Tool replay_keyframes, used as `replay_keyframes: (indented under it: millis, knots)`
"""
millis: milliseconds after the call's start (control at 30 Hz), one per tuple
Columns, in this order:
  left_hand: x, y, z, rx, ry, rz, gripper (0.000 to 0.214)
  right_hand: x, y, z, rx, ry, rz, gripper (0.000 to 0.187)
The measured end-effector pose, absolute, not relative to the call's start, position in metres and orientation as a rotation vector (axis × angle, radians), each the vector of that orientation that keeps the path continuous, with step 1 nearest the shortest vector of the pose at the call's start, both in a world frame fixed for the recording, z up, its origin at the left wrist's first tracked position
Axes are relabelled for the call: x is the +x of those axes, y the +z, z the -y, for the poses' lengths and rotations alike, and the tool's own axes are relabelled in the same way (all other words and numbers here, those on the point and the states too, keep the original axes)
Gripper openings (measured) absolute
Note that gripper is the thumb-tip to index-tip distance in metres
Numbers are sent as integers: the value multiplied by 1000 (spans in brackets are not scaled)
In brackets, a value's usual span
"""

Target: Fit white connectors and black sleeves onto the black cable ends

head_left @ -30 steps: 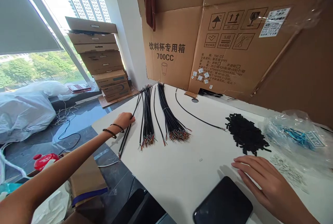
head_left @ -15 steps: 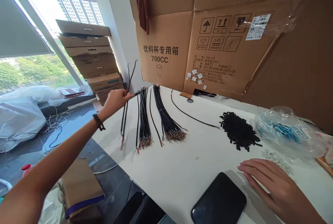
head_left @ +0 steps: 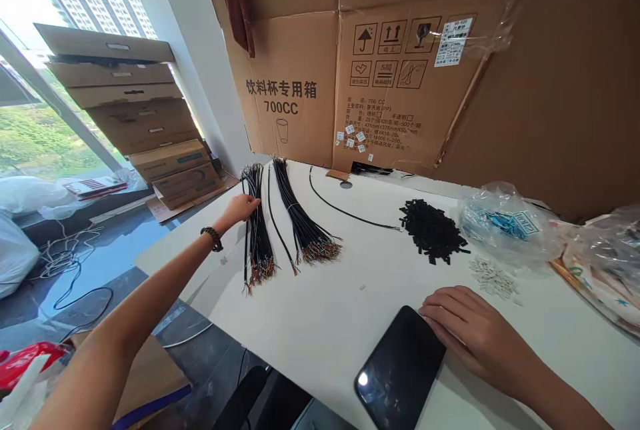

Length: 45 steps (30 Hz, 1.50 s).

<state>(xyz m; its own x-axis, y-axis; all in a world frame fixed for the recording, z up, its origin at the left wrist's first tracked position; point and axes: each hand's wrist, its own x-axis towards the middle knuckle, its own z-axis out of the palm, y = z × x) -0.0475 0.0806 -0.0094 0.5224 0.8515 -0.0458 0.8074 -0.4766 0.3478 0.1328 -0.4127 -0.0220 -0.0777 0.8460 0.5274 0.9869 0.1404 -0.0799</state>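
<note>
At the bundle of black cables [head_left: 257, 237] on the left, my left hand [head_left: 243, 207] is closed, its fingers pressed on cables in the upper part. Those cables lie along the white table, with stripped, coloured wire ends toward me. A single black cable [head_left: 278, 220] lies just right of this bundle, followed by a second tied cable bundle [head_left: 303, 220]. My right hand [head_left: 465, 330] rests on the table, fingers stretched and holding nothing, its fingertips at the edge of a black phone [head_left: 401, 367].
One curved black cable [head_left: 345, 209] lies mid-table. Right of it are a pile of short black pieces [head_left: 431, 230], small whitish pieces [head_left: 495, 279] and a clear plastic bag [head_left: 510, 223]. A cardboard sheet [head_left: 295, 50] stands behind the table [head_left: 310, 323]. Boxes [head_left: 135, 110] are stacked left.
My left hand has lowered the few lifted cables onto the left bundle. My right hand has come closer to the phone. The view has shifted to the right.
</note>
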Motion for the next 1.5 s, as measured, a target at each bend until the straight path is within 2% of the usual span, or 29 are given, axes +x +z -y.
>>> replay_keyframes:
  millis: [167,400,500,667,867,1000,1133,1200,1367,1500]
  knots:
    - [-52,35,-84,2395,443,-1330,34,129,-19,400,-1721,-397,1983,14]
    - [-55,115,-33,2272,1096,-964,41,111,-7,364,-1628,-277,1846,12]
    - [-41,125,14,2118,1370,-698,41,95,11,342,-1591,83,1566,23]
    - [-15,113,97,1799,1703,-310,41,81,45,319,-1354,866,1135,58]
    - [-2,97,161,1502,1904,-135,40,70,42,338,-1311,1132,1131,65]
    - [-3,96,186,1371,1985,-92,38,58,33,360,-1316,1103,1091,60]
    - [-11,91,215,1215,2115,-110,36,51,33,385,-1388,1001,1069,43]
    - [-17,80,230,1109,2134,-217,35,50,35,397,-1529,830,1113,35]
    - [-35,26,250,1046,1846,-434,32,56,43,414,-1761,310,1131,23]
    - [-49,-6,257,1040,1627,-489,29,65,45,413,-1758,359,1046,25]
